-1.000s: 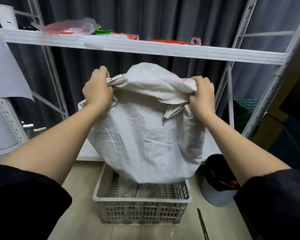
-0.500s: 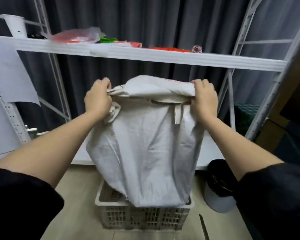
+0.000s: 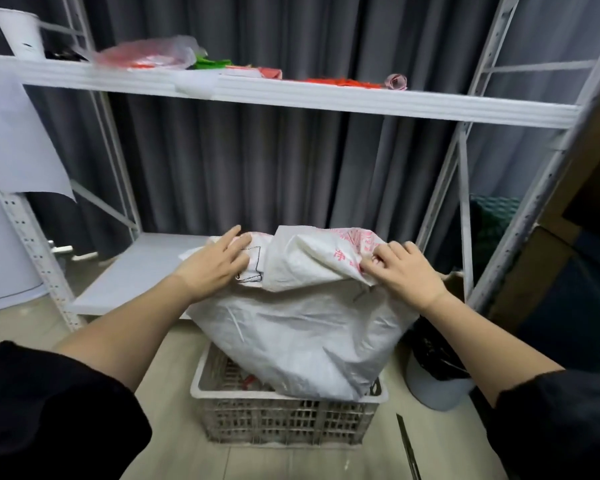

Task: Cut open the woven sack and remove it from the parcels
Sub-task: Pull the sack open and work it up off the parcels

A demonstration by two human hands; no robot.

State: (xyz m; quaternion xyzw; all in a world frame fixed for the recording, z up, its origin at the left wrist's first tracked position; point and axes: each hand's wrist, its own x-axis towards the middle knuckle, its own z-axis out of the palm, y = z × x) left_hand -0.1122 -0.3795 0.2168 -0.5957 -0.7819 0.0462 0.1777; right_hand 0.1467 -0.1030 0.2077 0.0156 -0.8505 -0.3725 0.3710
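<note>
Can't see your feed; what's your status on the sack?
Left hand flat on woven sack; right hand pinching its top fold. Sack sagging into crate. Nothing blocking.

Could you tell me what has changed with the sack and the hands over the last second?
The woven sack has come down from chest height and now slumps into the crate. The left hand has let go of its bunched corner and lies flat on the sack with straight fingers. The right hand still grips the sack's upper edge. The crate, the bin and the shelf stayed put.
</note>
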